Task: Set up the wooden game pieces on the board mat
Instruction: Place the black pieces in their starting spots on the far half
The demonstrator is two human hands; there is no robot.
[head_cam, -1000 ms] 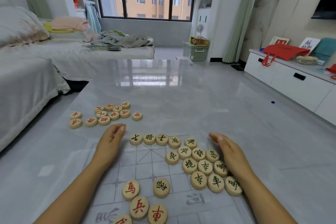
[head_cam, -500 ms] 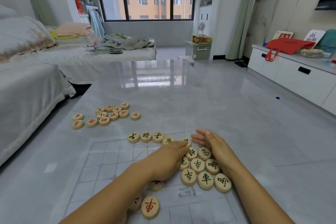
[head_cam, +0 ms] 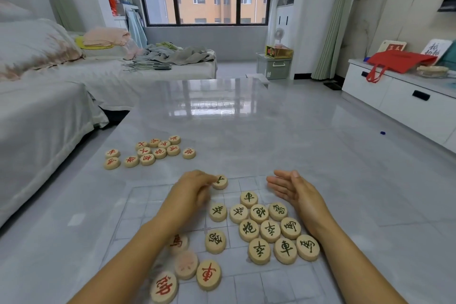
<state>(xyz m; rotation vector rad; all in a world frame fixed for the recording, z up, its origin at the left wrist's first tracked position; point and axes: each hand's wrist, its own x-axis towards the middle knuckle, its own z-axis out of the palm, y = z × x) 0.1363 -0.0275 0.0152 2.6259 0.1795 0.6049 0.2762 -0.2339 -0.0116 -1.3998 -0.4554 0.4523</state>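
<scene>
On the board mat [head_cam: 145,205], the left hand [head_cam: 191,191] curls its fingers round a black-lettered piece [head_cam: 220,182] at the mat's far edge. The right hand [head_cam: 294,191] is released, fingers straight, just beside the black cluster [head_cam: 269,229]. Red pieces [head_cam: 209,275] crowd the left forearm; a red pile [head_cam: 150,153] lies off the mat, with bare table [head_cam: 271,145] beyond

Left hand [head_cam: 191,189] curled at black-marked piece [head_cam: 219,182] near board mat [head_cam: 138,207] far edge (grip unclear). Right hand [head_cam: 293,191] flat-fingered beside black cluster [head_cam: 270,228]. Red pieces [head_cam: 148,153] grouped off-mat, far left.
</scene>
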